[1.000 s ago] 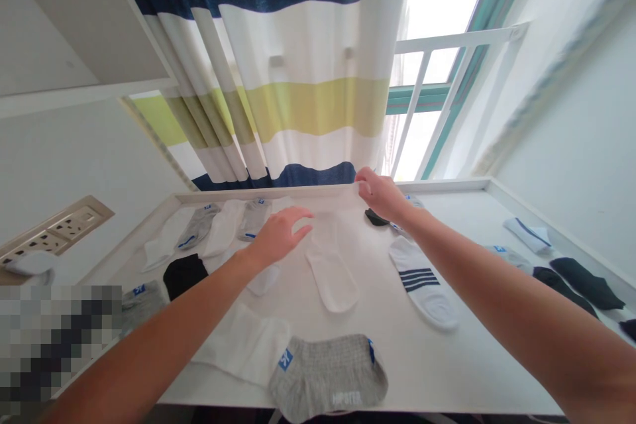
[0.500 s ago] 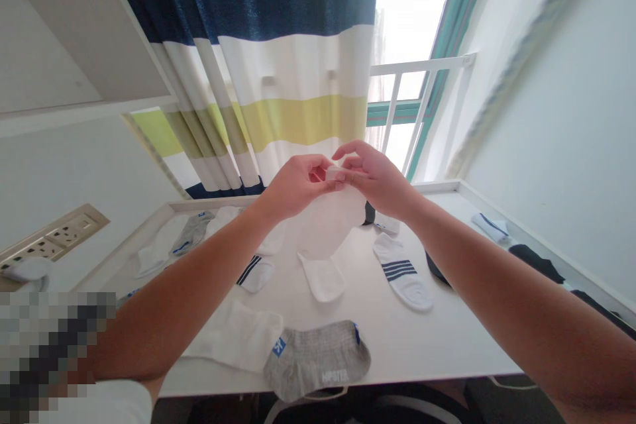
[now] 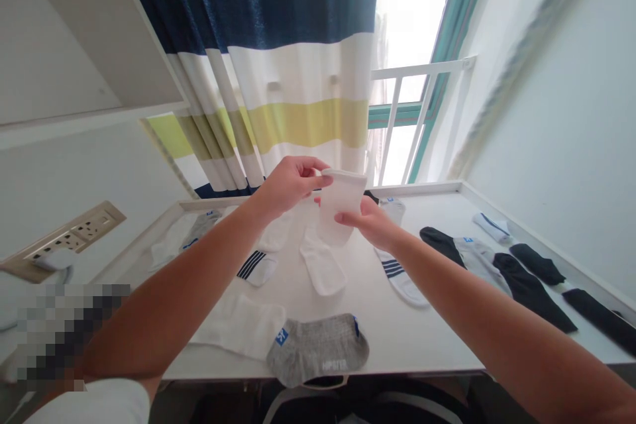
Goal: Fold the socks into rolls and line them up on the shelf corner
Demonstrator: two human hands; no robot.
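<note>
A plain white sock (image 3: 338, 204) hangs in the air above the white table (image 3: 437, 338). My left hand (image 3: 288, 184) pinches its top cuff from the left. My right hand (image 3: 370, 222) is closed on the sock's lower part from underneath. Straight below it another white sock (image 3: 322, 267) lies flat on the table. To the right of that one lies a white sock with dark stripes (image 3: 400, 276), partly behind my right wrist.
A grey sock (image 3: 318, 349) and a white sock (image 3: 241, 326) lie at the near edge. Several dark and grey socks (image 3: 501, 268) lie to the right, more pale socks (image 3: 199, 232) at the far left. A striped curtain (image 3: 293, 79), a window rail and a wall socket (image 3: 74, 233) surround the table.
The white sock came up off the table. My right hand dropped from the cuff to the sock's lower part, while my left hand kept the cuff. The view shifted slightly.
</note>
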